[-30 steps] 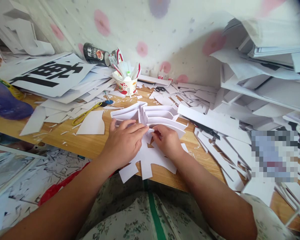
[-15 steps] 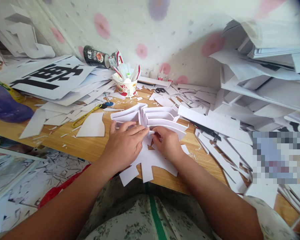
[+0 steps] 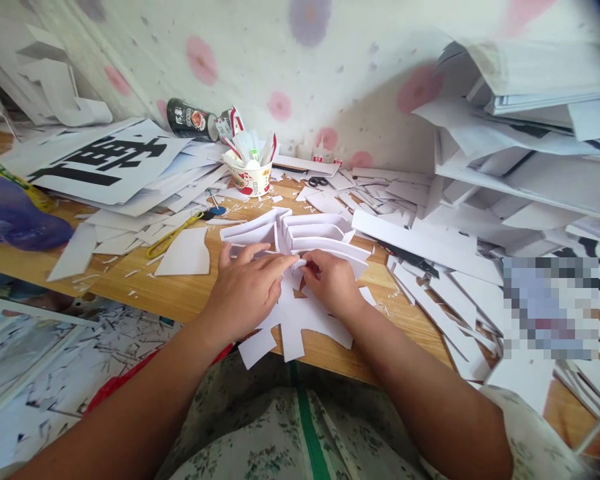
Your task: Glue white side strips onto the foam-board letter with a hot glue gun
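A light wooden tabletop (image 3: 180, 293) is strewn with white card offcuts. At its near edge lies a flat white card cutout with standing white strip walls (image 3: 310, 233), a built-up shape whose long axis runs from 6 o'clock, where flat tabs overhang the edge, to 12 o'clock, where the walled part stands. Both hands meet over its middle. The left hand (image 3: 245, 287) lies palm down at 9 o'clock of the join, fingers pressed flat toward 3 o'clock, grasping nothing. The right hand (image 3: 333, 280), at 3 o'clock, is nearer; its grip is pinched on a small white strip end. At 11 o'clock stand a red and white paper cup (image 3: 250, 177) and a yellow-handled cutter (image 3: 173, 230).
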The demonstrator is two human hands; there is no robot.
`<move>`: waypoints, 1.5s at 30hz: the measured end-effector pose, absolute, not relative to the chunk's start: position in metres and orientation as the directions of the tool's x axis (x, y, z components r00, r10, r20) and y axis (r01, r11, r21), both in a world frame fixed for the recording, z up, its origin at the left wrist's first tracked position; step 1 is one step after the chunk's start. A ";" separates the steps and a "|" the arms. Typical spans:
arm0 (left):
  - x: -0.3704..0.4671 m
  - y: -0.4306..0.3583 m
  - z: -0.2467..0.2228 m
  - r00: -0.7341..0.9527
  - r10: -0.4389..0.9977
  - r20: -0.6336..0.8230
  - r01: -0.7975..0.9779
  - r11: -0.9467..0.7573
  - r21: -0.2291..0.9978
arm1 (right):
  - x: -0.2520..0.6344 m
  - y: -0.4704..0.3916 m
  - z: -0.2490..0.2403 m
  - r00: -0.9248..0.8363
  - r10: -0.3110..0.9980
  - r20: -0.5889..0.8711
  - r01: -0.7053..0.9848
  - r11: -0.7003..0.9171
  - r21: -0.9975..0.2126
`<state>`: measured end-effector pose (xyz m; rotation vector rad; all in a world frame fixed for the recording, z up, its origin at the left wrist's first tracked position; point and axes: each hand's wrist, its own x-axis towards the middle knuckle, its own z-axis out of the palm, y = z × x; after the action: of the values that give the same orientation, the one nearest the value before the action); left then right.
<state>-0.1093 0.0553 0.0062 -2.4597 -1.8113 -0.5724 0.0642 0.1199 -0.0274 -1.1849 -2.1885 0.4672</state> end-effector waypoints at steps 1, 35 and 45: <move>-0.109 0.055 0.007 0.258 0.915 0.309 0.928 -0.324 0.186 | 0.065 0.120 -0.028 -0.423 0.842 0.335 0.626 0.539 -0.564; -0.112 0.056 0.012 0.278 0.925 0.260 0.936 -0.321 0.142 | 0.069 0.119 -0.020 -0.469 0.871 0.146 0.743 0.479 -0.468; -0.117 0.060 0.008 0.331 0.891 0.309 0.925 -0.371 0.080 | 0.076 0.122 -0.017 -0.487 0.870 0.077 0.735 0.457 -0.501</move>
<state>-0.1165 0.0600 0.0077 -2.4710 -1.6935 -0.4618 0.0760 0.1216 -0.0169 -1.3661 -2.3884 0.5855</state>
